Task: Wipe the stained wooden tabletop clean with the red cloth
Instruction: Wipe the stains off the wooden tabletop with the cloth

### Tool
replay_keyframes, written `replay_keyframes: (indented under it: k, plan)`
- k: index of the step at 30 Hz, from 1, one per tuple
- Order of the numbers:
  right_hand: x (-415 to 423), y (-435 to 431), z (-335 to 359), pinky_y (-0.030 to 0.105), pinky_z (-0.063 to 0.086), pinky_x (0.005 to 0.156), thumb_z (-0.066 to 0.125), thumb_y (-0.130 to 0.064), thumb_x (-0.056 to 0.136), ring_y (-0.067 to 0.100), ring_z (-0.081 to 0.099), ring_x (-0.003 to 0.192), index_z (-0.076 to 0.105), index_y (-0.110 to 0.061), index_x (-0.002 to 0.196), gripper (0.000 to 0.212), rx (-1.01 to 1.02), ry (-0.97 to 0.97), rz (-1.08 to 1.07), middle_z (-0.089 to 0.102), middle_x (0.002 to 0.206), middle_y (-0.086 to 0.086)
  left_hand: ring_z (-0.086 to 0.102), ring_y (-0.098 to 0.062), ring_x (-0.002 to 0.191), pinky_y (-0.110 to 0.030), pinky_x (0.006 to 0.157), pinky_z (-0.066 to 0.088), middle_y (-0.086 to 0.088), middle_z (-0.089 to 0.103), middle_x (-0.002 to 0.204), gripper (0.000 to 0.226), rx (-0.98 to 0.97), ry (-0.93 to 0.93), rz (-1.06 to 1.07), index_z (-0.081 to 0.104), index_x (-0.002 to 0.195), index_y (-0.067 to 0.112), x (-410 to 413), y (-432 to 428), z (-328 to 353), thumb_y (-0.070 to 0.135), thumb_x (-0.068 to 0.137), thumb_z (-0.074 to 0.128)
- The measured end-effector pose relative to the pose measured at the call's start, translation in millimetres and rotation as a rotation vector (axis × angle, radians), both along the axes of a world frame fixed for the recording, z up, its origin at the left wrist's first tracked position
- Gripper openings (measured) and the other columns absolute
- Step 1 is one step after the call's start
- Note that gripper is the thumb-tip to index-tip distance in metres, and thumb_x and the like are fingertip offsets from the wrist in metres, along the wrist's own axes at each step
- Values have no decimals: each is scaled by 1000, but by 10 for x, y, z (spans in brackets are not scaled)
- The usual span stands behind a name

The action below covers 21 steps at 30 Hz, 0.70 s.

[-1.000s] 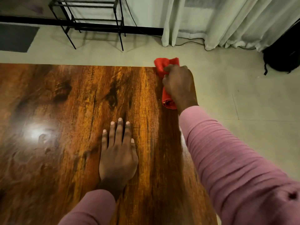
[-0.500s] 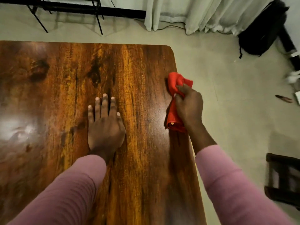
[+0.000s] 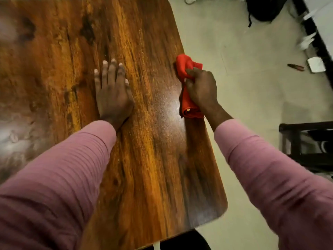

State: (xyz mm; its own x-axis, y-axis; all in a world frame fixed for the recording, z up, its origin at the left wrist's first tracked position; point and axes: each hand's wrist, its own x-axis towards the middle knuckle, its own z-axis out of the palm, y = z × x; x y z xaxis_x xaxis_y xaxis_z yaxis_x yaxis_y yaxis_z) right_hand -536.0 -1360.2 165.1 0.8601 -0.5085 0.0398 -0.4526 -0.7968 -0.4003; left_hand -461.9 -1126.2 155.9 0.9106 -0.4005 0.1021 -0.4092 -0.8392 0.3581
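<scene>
Wooden tabletop (image 3: pixel 153 159): glossy, dark-grained brown wood under both hands; its long edge runs just right of the right hand, with rounded corners far beyond and nearer than that hand. A pale sheen lies on the wood just left of the right hand, and cloudy smears show well to the left of the left hand.
Floor (image 3: pixel 252 87): pale and plain, to the right of the right hand past the table edge.
Pink sleeves (image 3: pixel 68 177): ribbed knit, covering both forearms down to the wrists.
Dark chair frame (image 3: pixel 306 147): on the floor, well right of the right forearm; blurred.
Black bag (image 3: pixel 263 8): on the floor, far beyond and to the right of the right hand.
Left hand (image 3: pixel 112 92): flat on the wood, palm down, fingers straight and close together, holding nothing; it lies left of the right hand, well apart from it.
Right hand (image 3: pixel 201 89): fingers curled tight round the red cloth, pressing it on the tabletop at the table's right edge.
Red cloth (image 3: pixel 187 69): bunched up, gripped in the right hand, touching the wood; one end sticks out beyond the fingertips, the other shows under the heel of the hand.
Small white object (image 3: pixel 316 64): on the floor far right of the right hand; too blurred to name.
</scene>
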Motion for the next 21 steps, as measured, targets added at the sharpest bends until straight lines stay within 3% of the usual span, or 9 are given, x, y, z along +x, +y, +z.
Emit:
replay_keyframes:
  k: [9,14,17,21]
  plan:
    - [-1712,554,66,30,41,76,58,-15,86,32,57,97,65,-23,120,36,84,-44,-53,66,120,-2,10,-27,151,-48,122,2,-12,22,162,56,41,93,-136,27,153,8,-1461,424,-48,29,101,18]
    - [-2488,843,77,28,34,72,60,-12,86,31,53,92,66,-21,119,35,95,-33,-127,61,128,1,11,-27,151,-45,123,0,-11,22,161,55,50,139,-125,28,152,9,-2039,655,14,29,102,20]
    - [-2839,1012,85,27,37,72,60,-11,85,27,51,92,66,-22,118,36,133,-29,-197,60,129,-3,12,-26,151,-44,123,-1,-11,23,161,55,32,174,-123,29,152,10,-2324,807,100,30,102,20]
    - [-3165,1227,141,27,36,69,58,-11,86,20,48,91,63,-26,121,38,177,-12,-302,65,118,-4,12,-27,151,-43,122,-2,-13,22,161,55,59,205,-127,29,152,8,-2573,991,213,29,102,20]
